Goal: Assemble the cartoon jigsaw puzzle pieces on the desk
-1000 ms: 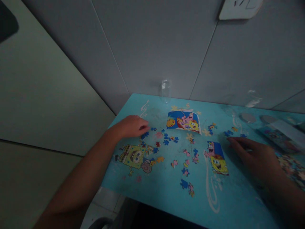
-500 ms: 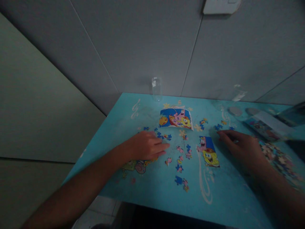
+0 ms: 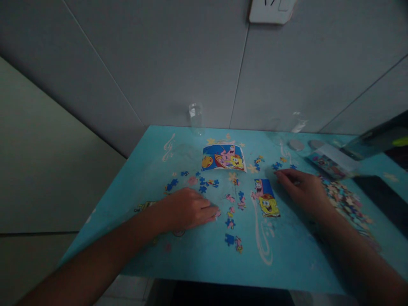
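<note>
My left hand [image 3: 193, 208] lies low over the table, its fingers together on a small pinkish puzzle piece [image 3: 217, 213]. Most of that piece is hidden under the fingertips. To the right, my right hand [image 3: 302, 189] is closed in a pinch; whatever it holds, if anything, is too small to make out. Between the hands are a joined cartoon puzzle section [image 3: 267, 199] and a column of loose pieces [image 3: 230, 223]. A curved cartoon picture sheet [image 3: 223, 158] stands behind them. Blue pieces [image 3: 277, 165] lie just beyond my right fingertips.
A clear plastic cylinder [image 3: 196, 119] stands against the wall, another [image 3: 298, 123] farther right. Two round lids [image 3: 296, 145], a printed packet [image 3: 331, 163], a heap of puzzle pieces [image 3: 347, 202] and a dark flat object [image 3: 384, 199] occupy the right side of the blue table [image 3: 204, 263].
My left hand has drawn down slightly, and its fingertips now cover the pinkish piece. The pieces behind it have come into view. My right hand keeps its pinch. The view has swung right.
</note>
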Available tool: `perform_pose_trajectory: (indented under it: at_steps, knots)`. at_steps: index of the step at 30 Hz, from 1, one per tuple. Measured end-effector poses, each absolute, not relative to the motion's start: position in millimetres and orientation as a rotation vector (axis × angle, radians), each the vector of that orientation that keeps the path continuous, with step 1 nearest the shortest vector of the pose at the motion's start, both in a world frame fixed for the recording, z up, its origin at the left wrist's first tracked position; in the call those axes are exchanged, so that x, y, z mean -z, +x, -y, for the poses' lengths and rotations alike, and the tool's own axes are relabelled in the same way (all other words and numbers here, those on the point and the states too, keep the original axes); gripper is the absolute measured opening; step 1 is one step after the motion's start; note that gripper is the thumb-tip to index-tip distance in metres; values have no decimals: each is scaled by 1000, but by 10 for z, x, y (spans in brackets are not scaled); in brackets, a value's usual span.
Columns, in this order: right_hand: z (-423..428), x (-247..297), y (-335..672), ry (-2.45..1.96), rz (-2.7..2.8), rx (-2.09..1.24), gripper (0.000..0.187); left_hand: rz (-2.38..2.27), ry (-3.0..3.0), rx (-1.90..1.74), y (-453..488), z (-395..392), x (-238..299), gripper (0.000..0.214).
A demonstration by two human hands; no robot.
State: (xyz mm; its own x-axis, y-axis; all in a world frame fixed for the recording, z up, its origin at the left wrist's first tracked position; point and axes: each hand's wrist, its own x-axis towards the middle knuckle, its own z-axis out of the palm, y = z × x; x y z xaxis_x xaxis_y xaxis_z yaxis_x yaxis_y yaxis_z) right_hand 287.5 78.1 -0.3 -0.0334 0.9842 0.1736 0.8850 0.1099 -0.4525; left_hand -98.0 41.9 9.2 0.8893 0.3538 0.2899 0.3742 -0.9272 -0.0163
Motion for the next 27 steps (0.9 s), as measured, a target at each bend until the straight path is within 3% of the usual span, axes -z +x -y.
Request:
perform_pose_trajectory:
  at_steps: [27]
  knots:
    - [-789, 16, 2827, -1768, 1931, -401, 36, 500, -3003, 331, -956, -432, -52, 21]
